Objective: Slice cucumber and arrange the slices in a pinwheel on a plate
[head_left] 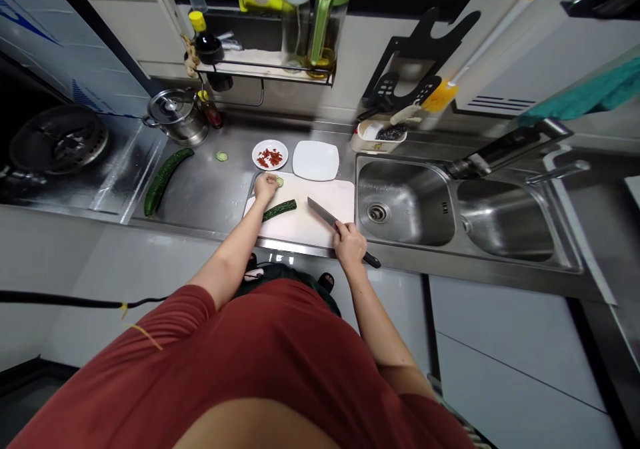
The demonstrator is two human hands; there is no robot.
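Observation:
My left hand (pixel 265 187) is at the upper left of the white cutting board (pixel 320 230), its fingers closed on a small pale green cucumber slice (pixel 279 182). Just below it lies a piece of dark green cucumber (pixel 280 210), cut end pointing right. In my right hand (pixel 349 242) is a kitchen knife (pixel 323 212), gripped by its black handle. The blade points up and left over the board, apart from the cucumber.
Behind the board stand a plate of chopped red pieces (pixel 270 155) and a white square plate (pixel 315 160). A whole cucumber (pixel 166 180), a cucumber end (pixel 221 156) and a steel pot (pixel 176 114) are leftward. A double sink (pixel 406 202) adjoins the board's right.

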